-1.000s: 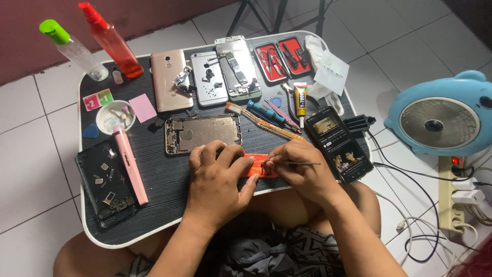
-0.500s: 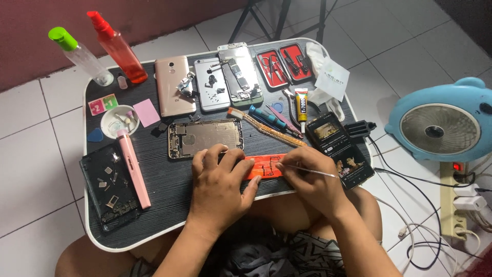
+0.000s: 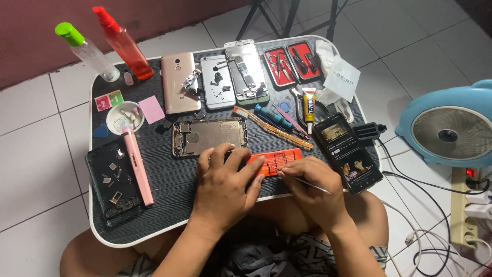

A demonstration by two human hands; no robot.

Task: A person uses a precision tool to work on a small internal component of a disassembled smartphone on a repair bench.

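We see lit phone screen [image 3: 348, 152] just right of right-hand fingers [image 3: 292, 169]; white sachet [image 3: 342, 78] far beyond; pink/green sticker packs [image 3: 109, 100] far upper-left.
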